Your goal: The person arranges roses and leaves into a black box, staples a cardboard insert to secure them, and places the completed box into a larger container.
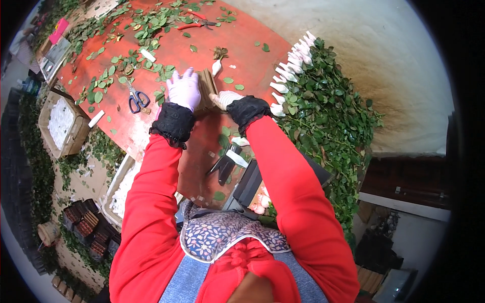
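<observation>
A stack of thin brown cardboard pieces (206,85) stands on the red tabletop between my hands. My left hand (183,90), in a lavender glove, lies against its left side with the fingers stretched out and slightly apart. On the other side, my right hand (226,99), in a pale glove, grips the stack's lower right edge. Just beyond the stack is a rose head in a white sleeve (216,66), its brownish leaves pointing away. Scissors with dark blue handles (138,101) rest left of my left hand. My right fingers are partly hidden.
Leafy roses with white-sleeved heads (323,116) are heaped along the right. Red-handled pruners (196,25) lie at the far edge among loose leaves. A black stapler-like tool (226,164) is close to me. At left stands a basket of white sleeves (76,134).
</observation>
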The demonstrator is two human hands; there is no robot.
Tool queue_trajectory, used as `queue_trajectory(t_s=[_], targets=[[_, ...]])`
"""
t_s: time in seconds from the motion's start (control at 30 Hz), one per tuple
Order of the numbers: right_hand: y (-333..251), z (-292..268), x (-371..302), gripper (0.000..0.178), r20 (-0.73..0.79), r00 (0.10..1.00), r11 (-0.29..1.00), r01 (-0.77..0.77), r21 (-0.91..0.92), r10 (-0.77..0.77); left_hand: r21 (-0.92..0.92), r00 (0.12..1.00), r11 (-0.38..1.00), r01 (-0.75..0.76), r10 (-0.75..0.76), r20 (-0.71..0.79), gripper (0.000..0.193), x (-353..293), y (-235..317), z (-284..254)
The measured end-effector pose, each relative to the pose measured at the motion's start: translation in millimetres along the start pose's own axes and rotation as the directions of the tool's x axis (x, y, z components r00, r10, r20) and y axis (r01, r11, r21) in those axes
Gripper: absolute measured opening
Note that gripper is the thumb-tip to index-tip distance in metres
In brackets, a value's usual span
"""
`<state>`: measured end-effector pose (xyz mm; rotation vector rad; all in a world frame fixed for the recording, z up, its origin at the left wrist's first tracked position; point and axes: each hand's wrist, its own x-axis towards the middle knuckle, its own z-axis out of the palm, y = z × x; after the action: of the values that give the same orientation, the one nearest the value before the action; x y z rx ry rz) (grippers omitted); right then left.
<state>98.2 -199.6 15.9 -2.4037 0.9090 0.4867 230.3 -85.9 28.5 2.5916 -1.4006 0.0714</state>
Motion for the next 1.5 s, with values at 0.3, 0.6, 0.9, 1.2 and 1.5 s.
queue_trajectory(t_s=[0.3,0.6,0.9,1.2,1.5], targets=[[62.9,-14.2,3.2,0.049,-0.07,0.993,0.993,0.103,0.063,-0.098,-0.037,0.998,0.997,-0.065,0.066,0.008,0.032,-4.9,20.6,-0.9],[18.2,-112.4,-128.9,0.039,-0.342,0.748,0.812,0.578,-0.088,-0.569,-0.836,0.909,-0.366,0.408,0.079,0.409,0.07,-50.6,7.8,-70.8],[52.4,-79.9,-262.2,0.042,-0.388,0.48,0.611,0.514,-0.602,-0.787,-0.877,0.646,-0.093,0.472,0.713,0.273,0.028,-118.1,70.5,-95.1],[61.4,3.8,-351.3,0.03,-0.153,0.964,0.367,0.066,0.928,0.215,-0.98,0.777,0.046,0.193,0.603,0.182,0.013,-170.1,132.0,-92.1],[129.8,65.0,-335.2,0.037,-0.11,0.994,0.351,0.098,0.931,0.015,-0.892,0.709,0.449,-0.049,0.645,0.286,0.016,-154.3,78.5,-46.1]])
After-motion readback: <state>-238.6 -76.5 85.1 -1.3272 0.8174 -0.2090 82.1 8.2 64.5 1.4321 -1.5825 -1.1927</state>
